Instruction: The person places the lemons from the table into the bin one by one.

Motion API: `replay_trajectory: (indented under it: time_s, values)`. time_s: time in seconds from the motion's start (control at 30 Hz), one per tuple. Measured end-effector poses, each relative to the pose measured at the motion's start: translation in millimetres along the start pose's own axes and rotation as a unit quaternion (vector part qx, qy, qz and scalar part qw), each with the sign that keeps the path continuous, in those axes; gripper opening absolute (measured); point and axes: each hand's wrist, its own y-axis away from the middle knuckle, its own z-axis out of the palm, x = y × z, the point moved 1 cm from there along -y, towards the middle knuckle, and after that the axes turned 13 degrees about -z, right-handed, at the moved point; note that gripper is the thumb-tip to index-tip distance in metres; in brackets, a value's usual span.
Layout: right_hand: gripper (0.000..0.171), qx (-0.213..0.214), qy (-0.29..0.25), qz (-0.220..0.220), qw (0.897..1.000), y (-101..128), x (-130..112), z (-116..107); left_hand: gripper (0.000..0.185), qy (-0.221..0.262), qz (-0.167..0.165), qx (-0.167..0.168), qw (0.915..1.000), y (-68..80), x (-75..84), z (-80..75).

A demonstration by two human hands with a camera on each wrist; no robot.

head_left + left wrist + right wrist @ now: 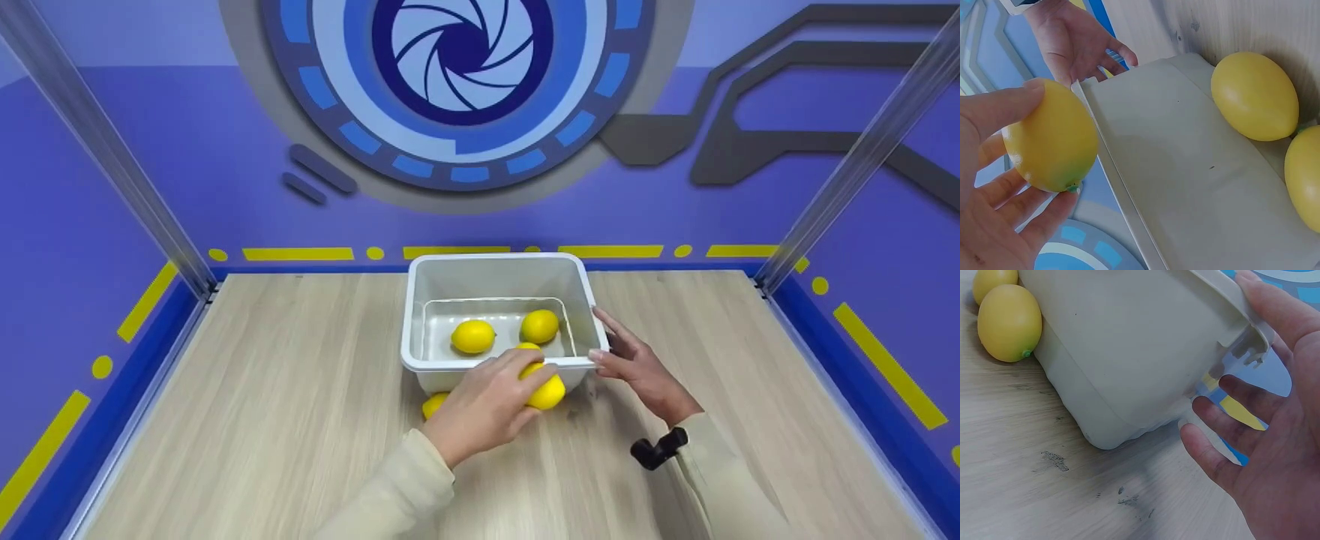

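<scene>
My left hand [484,405] grips a yellow lemon [547,388] at the front rim of a white plastic bin [495,259]. In the left wrist view, the thumb lies on one side of this lemon and the fingers on the other. Two more lemons [472,337] [540,326] lie apart on the bin's floor. My right hand [649,375] touches the bin's front right corner, thumb at the rim and index finger along the side. Its other fingers [1210,453] spread loosely beside the wall, holding nothing.
Outside the bin's front wall, two lemons [1255,95] [1306,174] rest on the wooden table [285,420]; my left hand mostly hides them in the head view. A blue-purple printed panel [187,165] rises behind the bin, with side panels left and right.
</scene>
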Motion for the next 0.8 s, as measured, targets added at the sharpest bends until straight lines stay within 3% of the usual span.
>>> replay_trajectory:
  time_s: [0.8]
  values:
    - [0.069,0.005,0.001,0.002,1.0,-0.6,0.5,1.2,0.054,-0.005,-0.048,0.016,0.9987,-4.1,-8.3,2.8]
